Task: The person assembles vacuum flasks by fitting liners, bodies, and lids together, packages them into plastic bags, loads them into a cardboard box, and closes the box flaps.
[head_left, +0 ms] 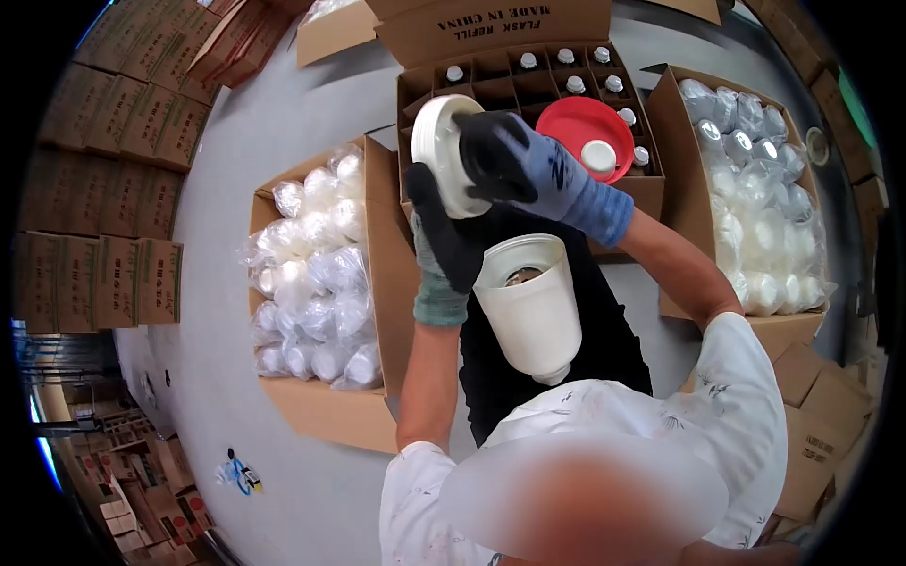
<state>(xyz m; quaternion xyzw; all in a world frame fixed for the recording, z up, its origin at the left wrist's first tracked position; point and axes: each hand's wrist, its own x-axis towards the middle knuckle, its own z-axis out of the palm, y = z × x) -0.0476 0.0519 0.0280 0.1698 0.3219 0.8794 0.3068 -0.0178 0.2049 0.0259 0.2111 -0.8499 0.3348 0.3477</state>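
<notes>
My left hand (442,241), in a grey-green glove with dark palm, grips a wide white plastic screw collar (432,141) by its lower side, held tilted above my lap. At the collar's open face is my right hand (514,165), in a blue glove with dark fingertips; its fingers are curled and reach into the opening, and whatever they hold is hidden. Between my thighs leans a white flask body (530,321), its wide mouth turned up and away from me, with something shiny inside. A red round dish (566,127) holding a white cap (598,157) rests on the carton ahead.
An open divided carton (623,193) ahead contains several silvery-necked flask refills. Cartons of plastic-wrapped white parts stand at my left (392,274) and right (675,236). Stacked cartons (113,123) line the far left. Flattened cardboard (812,443) lies at the lower right.
</notes>
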